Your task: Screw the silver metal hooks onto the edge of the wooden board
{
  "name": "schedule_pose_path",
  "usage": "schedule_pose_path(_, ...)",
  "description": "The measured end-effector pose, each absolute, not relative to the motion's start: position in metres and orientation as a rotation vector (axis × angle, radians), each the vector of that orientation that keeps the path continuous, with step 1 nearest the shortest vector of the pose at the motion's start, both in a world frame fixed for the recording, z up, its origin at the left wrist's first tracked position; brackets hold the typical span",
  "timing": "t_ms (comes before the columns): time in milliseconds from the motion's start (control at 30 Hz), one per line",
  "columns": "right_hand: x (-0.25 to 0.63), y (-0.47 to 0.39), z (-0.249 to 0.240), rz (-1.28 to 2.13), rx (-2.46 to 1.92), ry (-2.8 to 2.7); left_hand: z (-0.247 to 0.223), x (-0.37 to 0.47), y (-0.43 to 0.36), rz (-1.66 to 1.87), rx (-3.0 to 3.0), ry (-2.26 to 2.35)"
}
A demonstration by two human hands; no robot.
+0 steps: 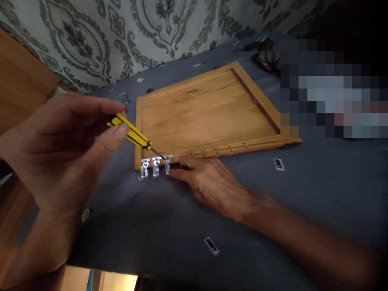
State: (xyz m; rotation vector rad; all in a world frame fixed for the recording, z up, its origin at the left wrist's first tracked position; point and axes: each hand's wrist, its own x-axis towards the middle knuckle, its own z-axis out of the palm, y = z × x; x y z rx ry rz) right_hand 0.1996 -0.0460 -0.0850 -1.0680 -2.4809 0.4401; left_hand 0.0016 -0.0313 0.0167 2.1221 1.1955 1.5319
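My left hand [65,141] grips a yellow and black screwdriver [133,135], its tip set on the third of three silver metal hooks [155,166] along the near edge of a wooden framed panel [206,113]. My right hand [206,184] rests on the dark grey cloth, its fingertips pinching that rightmost hook [167,163] against the panel's edge. A row of small holes runs along that edge to the right.
The panel lies on a dark grey cloth [303,194] with small white labels [279,164]. Loose metal hooks [123,98] lie behind the panel's left corner. Dark tools [263,50] lie at the far right. A patterned wall stands behind; a pixelated area is at right.
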Motion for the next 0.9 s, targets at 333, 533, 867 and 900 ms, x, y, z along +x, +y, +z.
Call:
schedule_pose_path(333, 0.2, -0.0467, -0.085, 0.43, -1.07, -2.46, 0.0128, 0.0013, -0.0274, 1.406, 2.171, 1.297)
schedule_pose_path(533, 0.2001, -0.0466, -0.0845, 0.439, -1.071, -2.469, 0.012, 0.0055, -0.0265, 1.443, 2.124, 1.238)
schedule_pose_path(867, 0.1995, -0.0463, -0.0855, 0.445, -1.068, -2.46, 0.0157, 0.0035, -0.0268, 1.381, 2.159, 1.243)
schedule_pose_path(900, 0.1995, -0.0462, -0.0855, 0.444, -1.063, -2.462, 0.0166, 0.0038, -0.0284, 1.378, 2.17, 1.245)
